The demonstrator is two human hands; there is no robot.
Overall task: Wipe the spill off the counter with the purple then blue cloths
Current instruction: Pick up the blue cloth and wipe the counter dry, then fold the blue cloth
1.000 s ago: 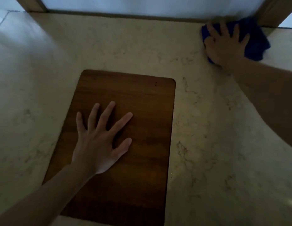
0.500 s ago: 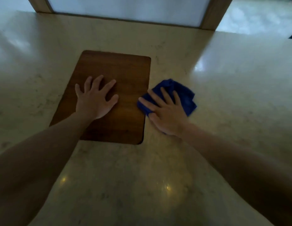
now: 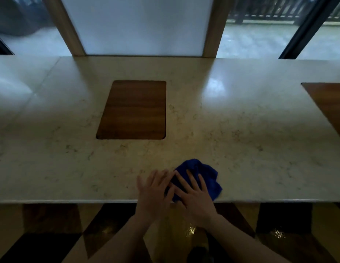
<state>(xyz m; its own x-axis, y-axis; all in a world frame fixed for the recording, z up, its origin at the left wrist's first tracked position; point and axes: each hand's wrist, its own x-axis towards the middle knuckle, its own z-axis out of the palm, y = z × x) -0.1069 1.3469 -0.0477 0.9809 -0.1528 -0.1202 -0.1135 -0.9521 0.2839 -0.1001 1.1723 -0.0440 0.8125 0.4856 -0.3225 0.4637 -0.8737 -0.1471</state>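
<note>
— Where is the blue cloth (image 3: 200,174)?

— Low in the frame, a little right of centre, bunched up on the pale stone surface (image 3: 241,130) close to its near edge.

— Which hand is on it?

— The right hand (image 3: 195,196). It lies flat, palm down, fingers (image 3: 190,180) stretched out and slightly spread across the near left part of the cloth. It presses rather than grips; nothing is closed around the fabric.

— And the other hand?

— The left hand (image 3: 154,192) sits just to the left of the right one, also flat and loosely spread, palm down. It is blurred. Its inner edge meets the left side of the cloth and touches or overlaps the right hand's fingers; I cannot tell which. Most of it rests on the bare surface at the edge.

— So neither is clenched?

— Neither. Both are spread, holding nothing.

— What else is on the surface?

— A dark wooden panel (image 3: 134,111) with rounded corners, left of centre in the middle of the frame, well apart from the cloth and hands. A second wooden panel (image 3: 328,103) shows at the right edge, cut off by the frame.

— Behind it?

— A frosted white pane (image 3: 138,25) between two wooden posts at upper centre, with glass either side.

— Any spill?

— None that I can make out in this dim light.
</note>
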